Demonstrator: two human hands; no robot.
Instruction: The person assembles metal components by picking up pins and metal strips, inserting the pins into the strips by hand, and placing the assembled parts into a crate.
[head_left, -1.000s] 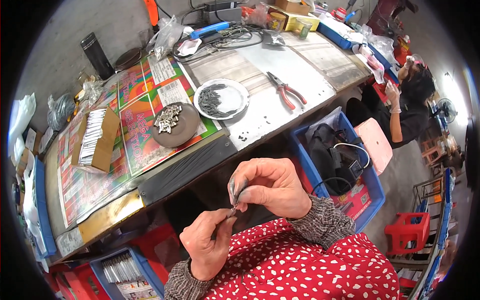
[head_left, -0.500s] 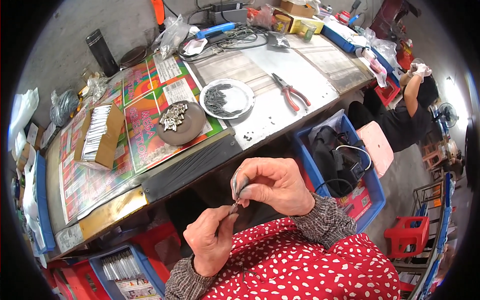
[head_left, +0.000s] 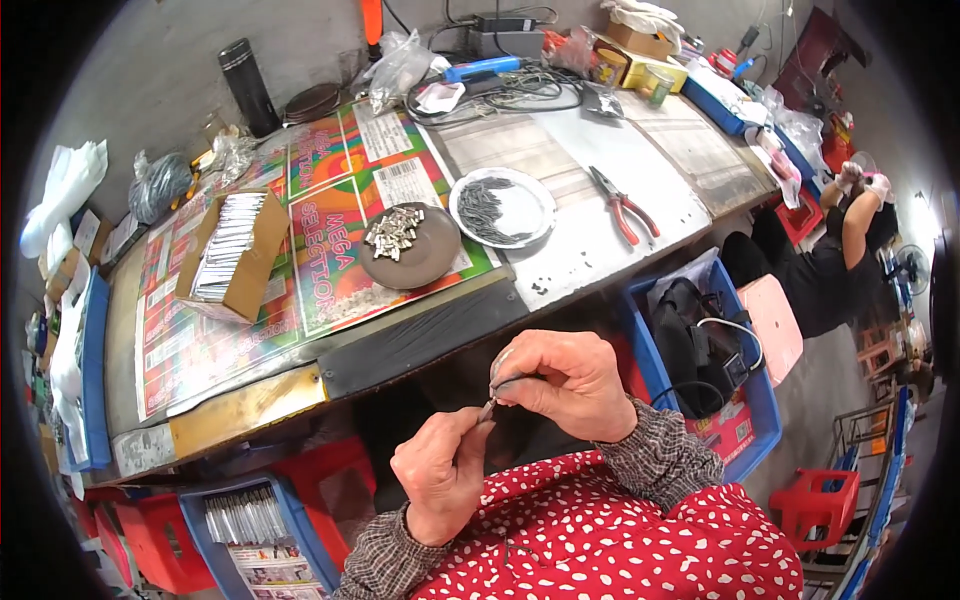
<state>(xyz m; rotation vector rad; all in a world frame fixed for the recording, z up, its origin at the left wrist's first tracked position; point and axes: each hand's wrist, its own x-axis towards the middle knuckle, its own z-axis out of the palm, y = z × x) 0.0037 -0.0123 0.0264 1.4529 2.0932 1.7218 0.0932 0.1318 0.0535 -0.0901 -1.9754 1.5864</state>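
Over my lap, just off the table's front edge, my two hands meet. Thumb and finger of my left hand (head_left: 438, 480) pinch a slim, small metal piece (head_left: 487, 410) that points up toward the other hand. My right hand (head_left: 568, 385) is closed in a pinch at the tip of that piece, with a thin dark strip (head_left: 515, 380) between its fingers; where the two join is too small to make out. On the table, a brown plate (head_left: 430, 268) bears a heap of short metal sleeves (head_left: 394, 233). Beside it a white plate (head_left: 544, 215) holds many thin dark grey strips (head_left: 482, 208).
Red-handled pliers (head_left: 628, 212) lie right of the plates. At left stands a cardboard box (head_left: 262, 262) of slim silvery packets. Blue crates sit below: one (head_left: 765, 425) with a black bag, another (head_left: 195, 535) with packets. A co-worker (head_left: 830, 255) sits at far right.
The view has shifted, so the table's things appear farther right. My right fingers have drawn closer together, and the dark strip now shows lying across them. My left hand keeps its pinch.
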